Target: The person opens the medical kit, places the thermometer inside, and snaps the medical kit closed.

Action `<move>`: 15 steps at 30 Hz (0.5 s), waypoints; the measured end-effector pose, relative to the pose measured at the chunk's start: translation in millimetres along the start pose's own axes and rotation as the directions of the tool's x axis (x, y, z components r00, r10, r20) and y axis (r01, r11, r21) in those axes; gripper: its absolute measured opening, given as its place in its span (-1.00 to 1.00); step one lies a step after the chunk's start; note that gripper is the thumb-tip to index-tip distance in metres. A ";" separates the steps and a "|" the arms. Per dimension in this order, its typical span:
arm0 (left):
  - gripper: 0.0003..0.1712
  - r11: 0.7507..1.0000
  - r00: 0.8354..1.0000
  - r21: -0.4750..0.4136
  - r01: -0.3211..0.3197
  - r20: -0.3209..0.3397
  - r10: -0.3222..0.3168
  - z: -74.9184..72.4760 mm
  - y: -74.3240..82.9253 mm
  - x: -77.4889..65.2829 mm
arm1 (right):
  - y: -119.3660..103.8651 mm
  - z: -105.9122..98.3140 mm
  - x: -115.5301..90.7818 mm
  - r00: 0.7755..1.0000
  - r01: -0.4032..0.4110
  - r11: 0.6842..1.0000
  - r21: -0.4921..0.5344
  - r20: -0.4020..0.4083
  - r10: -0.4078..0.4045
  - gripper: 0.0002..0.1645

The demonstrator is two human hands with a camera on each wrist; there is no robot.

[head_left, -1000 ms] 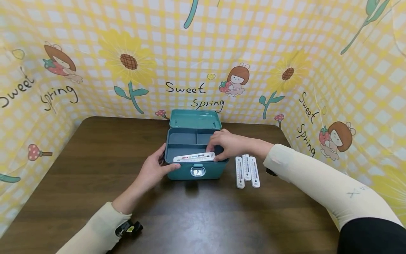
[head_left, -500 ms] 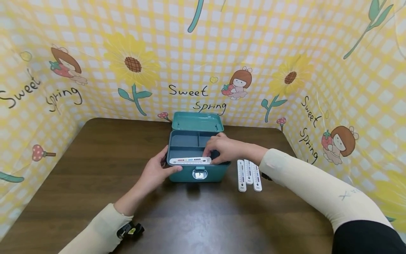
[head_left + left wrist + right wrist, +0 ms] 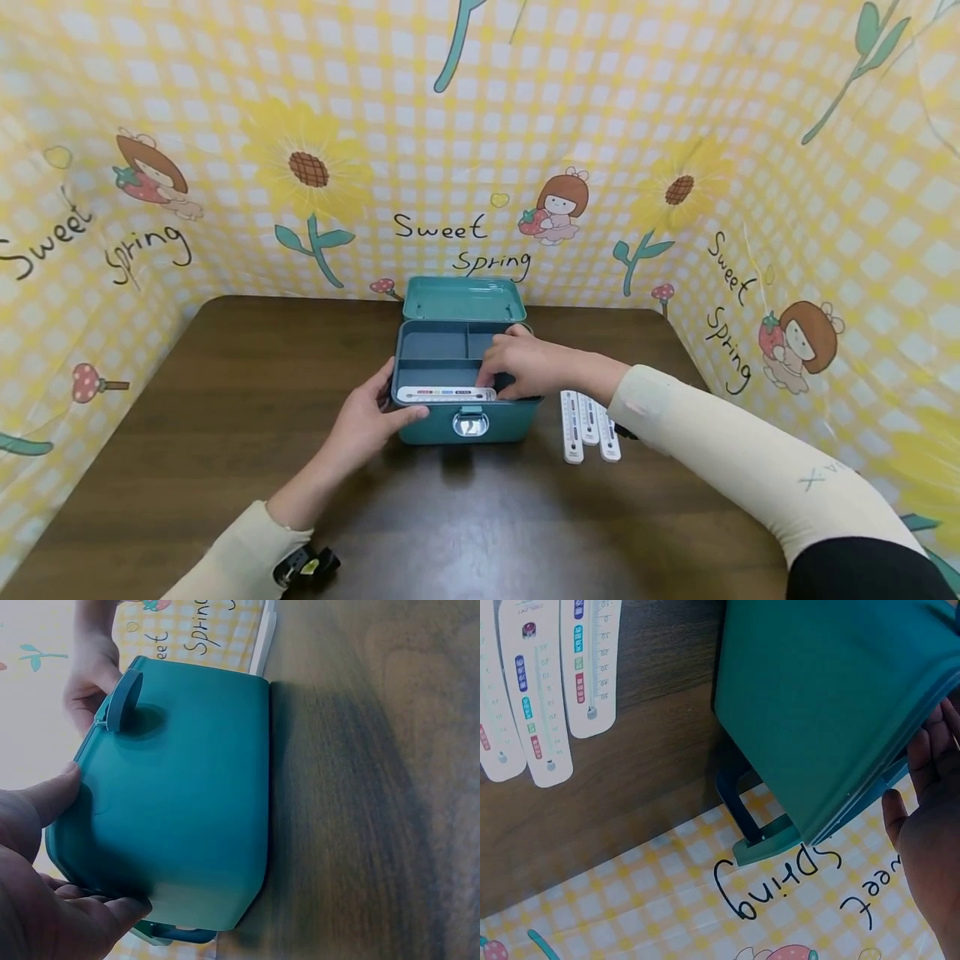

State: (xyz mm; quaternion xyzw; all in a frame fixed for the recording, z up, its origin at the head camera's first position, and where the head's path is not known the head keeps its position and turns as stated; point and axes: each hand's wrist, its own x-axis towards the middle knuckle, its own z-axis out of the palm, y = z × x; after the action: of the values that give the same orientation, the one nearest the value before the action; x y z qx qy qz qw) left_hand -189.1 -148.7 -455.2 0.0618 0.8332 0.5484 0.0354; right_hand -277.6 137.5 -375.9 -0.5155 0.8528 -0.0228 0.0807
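A teal storage box (image 3: 429,428) stands on the table with its lid (image 3: 465,298) raised at the back and a divided tray inside. Along the tray's front compartment lies a white strip thermometer (image 3: 442,393). My right hand (image 3: 528,367) reaches in from the right, its fingers and thumb at the thermometer's right end; the tips are partly hidden. At the front left corner of the box, my left hand (image 3: 367,412) grips it, with the thumb at the front rim and the fingers along the side. In the left wrist view the fingers (image 3: 124,911) lie against the box wall.
To the right of the box, three more white thermometers (image 3: 572,429) lie side by side on the brown table (image 3: 247,400). The box's carry handle (image 3: 739,806) hangs at its back. A yellow checked cloth (image 3: 450,133) surrounds the table behind and at the sides.
The thermometer has shifted left with my right hand and come down from a slant to lie level along the front of the tray. My left hand keeps its hold on the box.
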 end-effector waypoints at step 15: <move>0.27 0.999 1.000 0.037 0.017 -0.001 -0.017 2.1 -0.5 2.2 | 2.5 2.6 -68.4 0.883 -0.154 0.972 0.177 -0.418 0.216 -0.62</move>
State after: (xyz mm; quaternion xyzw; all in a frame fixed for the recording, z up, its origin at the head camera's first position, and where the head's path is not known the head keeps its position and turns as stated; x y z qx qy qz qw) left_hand -191.0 -146.6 -456.5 0.0551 0.8438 0.5324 0.0388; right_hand -248.2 199.2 -371.0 -0.4068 0.8909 -0.1882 -0.0740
